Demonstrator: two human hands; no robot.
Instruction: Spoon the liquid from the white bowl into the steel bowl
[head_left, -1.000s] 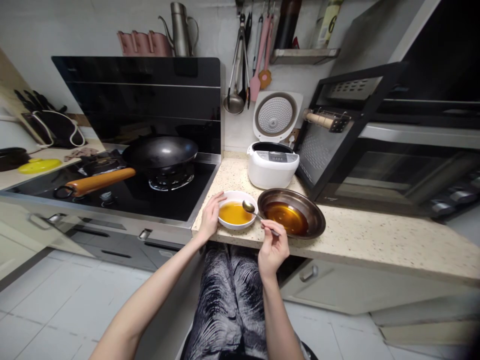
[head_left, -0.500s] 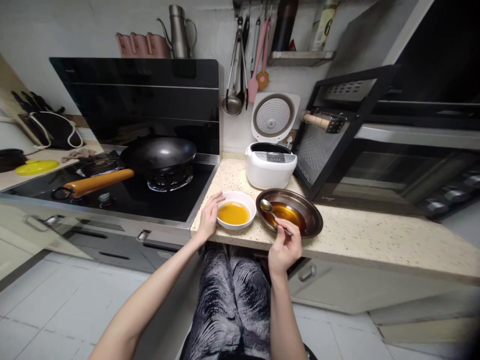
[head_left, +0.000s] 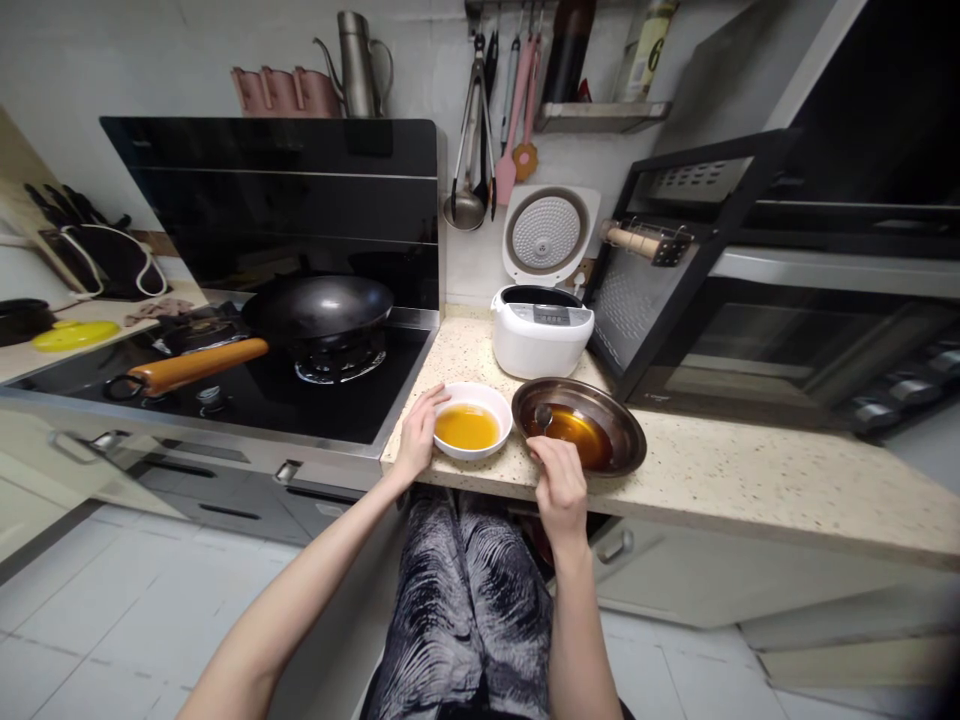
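Observation:
My left hand (head_left: 421,436) rests against the left rim of a white bowl (head_left: 504,440), its fingers stretched along the side and thumb low. Yellow-orange liquid (head_left: 466,428) lies in that bowl. Just right of it stands a dark metal bowl (head_left: 631,440) with amber liquid (head_left: 583,432) inside. Over its near left rim, my right hand (head_left: 561,482) is closed on a spoon (head_left: 544,416). The spoon's head is in the metal bowl, at the liquid; most of its handle is hidden by my fingers.
Behind the bowls stands a white rice cooker (head_left: 541,340) with its lid (head_left: 550,235) up. A wok (head_left: 319,308) sits on the gas stove (head_left: 352,410) at left, its wooden handle (head_left: 199,366) pointing toward the front. An oven (head_left: 810,340) is at right; tongs (head_left: 477,120) hang above.
The spoon head has gone down from above the metal bowl into its liquid. My right hand has shifted slightly left and turned over. The left hand stays on the white bowl.

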